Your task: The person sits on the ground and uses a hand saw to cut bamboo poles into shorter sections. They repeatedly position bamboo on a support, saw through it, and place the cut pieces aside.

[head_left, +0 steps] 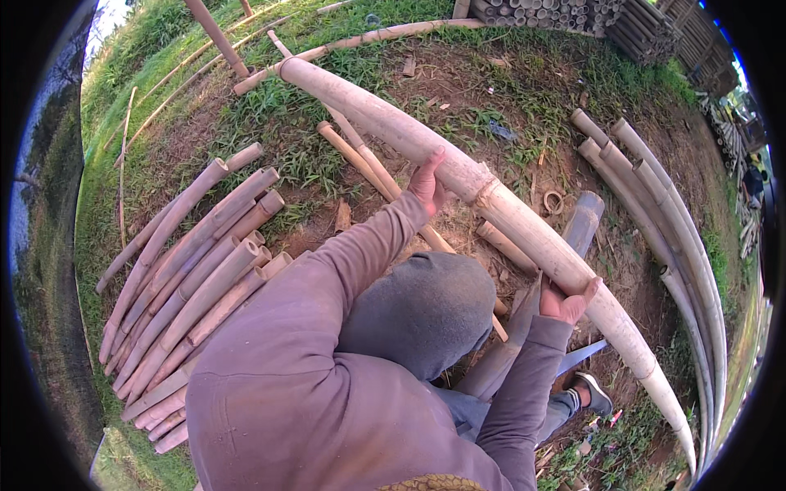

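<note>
A long, thick, pale bamboo pole [520, 217] runs slantwise from the far left to the near right, raised above the ground. My left hand [427, 182] grips its near side left of a raised node, thumb up against the pole. Farther right and nearer, my right hand [569, 304] is closed round the same pole, fingers partly hidden beneath it. Under the pole near my right hand lie a greyish bamboo piece [583, 222] and a shorter tan one [506, 247]. A flat bluish blade-like strip [583, 358] shows below my right hand.
Cut bamboo poles [192, 290] lie piled at left; several long ones [655, 192] lie at right. Thinner poles [360, 159] cross the ground beneath the held pole. A bamboo ring [553, 202] lies nearby. Stacked bamboo [540, 15] stands far back. A rounded grey cloth-covered shape [417, 315] fills the middle.
</note>
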`<state>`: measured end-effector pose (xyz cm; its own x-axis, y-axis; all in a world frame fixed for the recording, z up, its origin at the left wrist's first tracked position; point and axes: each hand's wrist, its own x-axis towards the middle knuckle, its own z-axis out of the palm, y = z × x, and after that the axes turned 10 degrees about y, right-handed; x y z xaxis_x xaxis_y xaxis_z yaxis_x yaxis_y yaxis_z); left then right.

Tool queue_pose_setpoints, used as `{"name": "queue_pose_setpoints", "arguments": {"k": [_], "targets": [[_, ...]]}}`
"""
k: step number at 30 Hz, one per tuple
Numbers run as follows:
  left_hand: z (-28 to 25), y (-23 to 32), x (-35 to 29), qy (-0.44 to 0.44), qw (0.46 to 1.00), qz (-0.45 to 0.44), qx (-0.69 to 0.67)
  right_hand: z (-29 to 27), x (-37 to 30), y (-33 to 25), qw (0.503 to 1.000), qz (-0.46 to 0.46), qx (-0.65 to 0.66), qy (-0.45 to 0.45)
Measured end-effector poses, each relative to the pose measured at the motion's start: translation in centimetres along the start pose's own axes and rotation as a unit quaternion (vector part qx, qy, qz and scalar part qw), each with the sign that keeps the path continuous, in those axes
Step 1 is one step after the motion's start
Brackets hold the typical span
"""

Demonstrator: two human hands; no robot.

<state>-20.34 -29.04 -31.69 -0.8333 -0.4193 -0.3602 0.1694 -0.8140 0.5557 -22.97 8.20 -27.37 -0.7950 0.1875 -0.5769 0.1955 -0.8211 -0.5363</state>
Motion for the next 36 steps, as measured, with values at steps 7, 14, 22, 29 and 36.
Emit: {"name": "queue_pose_setpoints", "arguments": {"k": [7, 14, 22, 29, 36], "targets": [[4.3, 3.1, 1.1, 0.155, 0.978, 0.136, -0.016, -7.8, 3.2, -18.7, 0.967, -0.201, 0.049, 0.150], [-2.8, 11.9, 8.3, 0.173, 0.963, 0.181, 0.103, -9.7, 6.7, -21.6, 0.967, -0.204, 0.096, 0.118], [4.0, 6.5, 3.3, 0.169, 0.985, -0.008, 0.011, 12.0, -4.0, 3.1, 0.998, 0.035, -0.031, 0.051], [3.3, 4.5, 12.9, 0.249, 0.962, 0.009, 0.115, -6.8, -3.6, -1.0, 0.718, -0.347, -0.603, -0.037], [-1.3, 3.6, 17.6, 0.301, 0.937, -0.015, 0.176, -18.1, -10.1, -2.5, 0.446, -0.413, -0.787, -0.108]]}}
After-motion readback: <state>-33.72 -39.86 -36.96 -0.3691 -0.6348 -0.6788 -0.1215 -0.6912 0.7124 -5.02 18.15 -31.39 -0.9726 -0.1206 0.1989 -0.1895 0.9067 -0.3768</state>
